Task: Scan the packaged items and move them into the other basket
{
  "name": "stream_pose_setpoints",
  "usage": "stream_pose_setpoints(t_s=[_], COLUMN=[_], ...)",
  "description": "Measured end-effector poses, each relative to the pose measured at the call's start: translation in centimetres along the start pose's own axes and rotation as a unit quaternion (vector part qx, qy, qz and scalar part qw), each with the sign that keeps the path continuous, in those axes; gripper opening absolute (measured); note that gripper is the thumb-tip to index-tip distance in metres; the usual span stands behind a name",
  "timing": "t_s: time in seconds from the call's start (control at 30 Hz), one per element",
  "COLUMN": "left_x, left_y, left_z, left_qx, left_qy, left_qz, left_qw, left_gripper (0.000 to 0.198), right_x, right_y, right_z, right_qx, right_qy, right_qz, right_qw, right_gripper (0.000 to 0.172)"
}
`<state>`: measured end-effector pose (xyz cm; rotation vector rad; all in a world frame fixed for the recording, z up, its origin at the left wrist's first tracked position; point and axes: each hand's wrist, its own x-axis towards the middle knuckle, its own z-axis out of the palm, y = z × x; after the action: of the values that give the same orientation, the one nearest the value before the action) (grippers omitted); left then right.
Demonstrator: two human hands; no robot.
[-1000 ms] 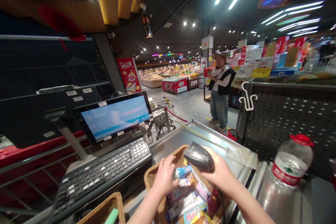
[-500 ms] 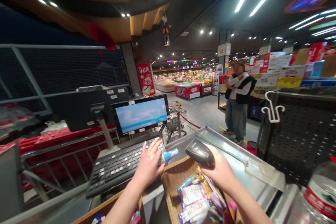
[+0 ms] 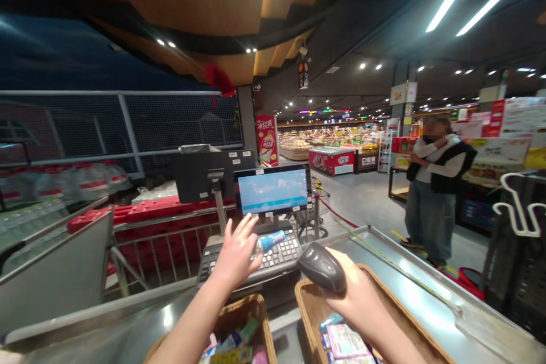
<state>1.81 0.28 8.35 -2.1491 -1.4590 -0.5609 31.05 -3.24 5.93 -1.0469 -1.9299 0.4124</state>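
Over the keyboard (image 3: 279, 253), my left hand (image 3: 236, 253) pinches a small blue tube-shaped item (image 3: 272, 240) between thumb and palm, its other fingers stretched forward. My right hand (image 3: 352, 278) is wrapped round a dark grey barcode scanner (image 3: 322, 267), whose head points left and forward. Beneath that hand is a brown wicker basket (image 3: 307, 307) with several small colourful packets (image 3: 347, 341). Another brown basket (image 3: 267, 324) with small packs (image 3: 232, 347) lies below my left forearm, which hides part of it. A lit screen (image 3: 273, 190) stands behind the keyboard.
A metal counter (image 3: 409, 296) runs along the right, with a yellow-green strip along it. Beyond it a person (image 3: 435, 187) stands with arms crossed. A white hook rack (image 3: 516, 205) is at far right; metal railings (image 3: 170, 244) stand left.
My view has swung left, showing more of the left basket and railings. My left hand with the blue item has shifted from the keyboard's right end to over its keys. The scanner stays held.
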Motion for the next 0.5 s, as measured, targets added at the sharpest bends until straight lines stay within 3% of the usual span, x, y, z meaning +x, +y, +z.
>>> stream_pose_setpoints(t_s=[0.5], left_x=[-4.5], left_y=[-4.1], left_z=[-1.9], left_qx=[-0.012], left_qy=[-0.002], left_qz=[-0.031], left_qw=[0.999], left_gripper=[0.010], right_x=[-0.3], right_y=[-3.1], right_z=[4.7], right_qx=[-0.030], right_qy=[-0.052], right_qz=[-0.055], right_qw=[0.997], right_gripper=[0.060])
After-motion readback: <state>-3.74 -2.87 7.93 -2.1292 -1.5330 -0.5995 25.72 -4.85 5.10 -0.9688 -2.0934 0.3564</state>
